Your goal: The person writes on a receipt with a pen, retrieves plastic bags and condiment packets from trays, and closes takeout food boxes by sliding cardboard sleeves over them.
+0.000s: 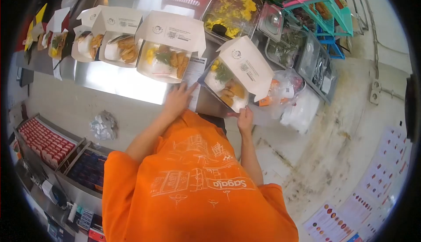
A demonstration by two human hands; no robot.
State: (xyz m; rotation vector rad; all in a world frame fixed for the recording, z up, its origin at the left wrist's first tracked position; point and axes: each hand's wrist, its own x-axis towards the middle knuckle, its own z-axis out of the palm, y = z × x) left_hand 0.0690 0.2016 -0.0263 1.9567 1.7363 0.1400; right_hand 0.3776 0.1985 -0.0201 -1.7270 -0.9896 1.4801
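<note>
My left hand (177,100) rests with its fingers spread on a printed paper slip (196,69) at the counter's front edge. My right hand (245,120) is closed at the near corner of an open white food box (249,68), fingers seemingly pinching its edge. Rice, greens, yellow egg and fried pieces lie inside that box. Left of the slip stands another open box (172,30) with similar food. Farther left are two open boxes (121,23) holding rice and fried pieces.
A clear tray with yellow egg (210,1) stands behind the boxes. Lidded containers (287,44), plastic bags (302,112) and pink and green baskets (340,12) are at the right. Stacked red packets (46,142) lie at lower left, near a crumpled plastic bag (104,125).
</note>
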